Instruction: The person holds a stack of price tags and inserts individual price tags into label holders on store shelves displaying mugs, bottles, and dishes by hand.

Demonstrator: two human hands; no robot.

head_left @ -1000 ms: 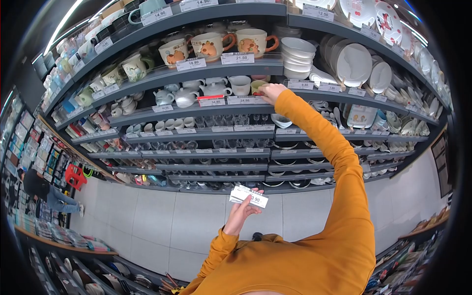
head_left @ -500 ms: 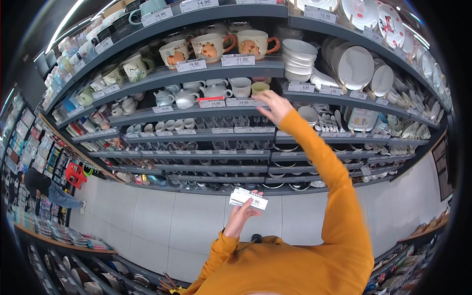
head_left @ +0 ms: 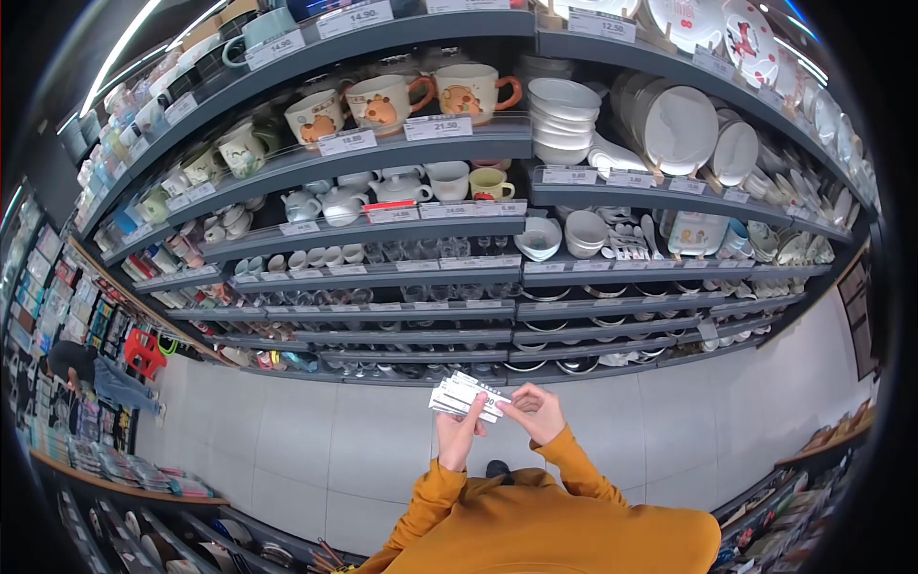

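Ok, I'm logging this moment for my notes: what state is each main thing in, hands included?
Left hand: closed on the cards.
Right hand: fingers at the cards' edge; grip unclear.
Cards: overlapping, slightly fanned.
Orange-handled mugs: upright, side by side.
White bowls: stacked.
White plates: stood on edge.
Green cup: upright.

At six o'clock, lower price cards lie partly hidden beneath upper ones, fine print illegible; the orange sweatshirt is cut off below; at one o'clock, the upper edge crops decorated plates.
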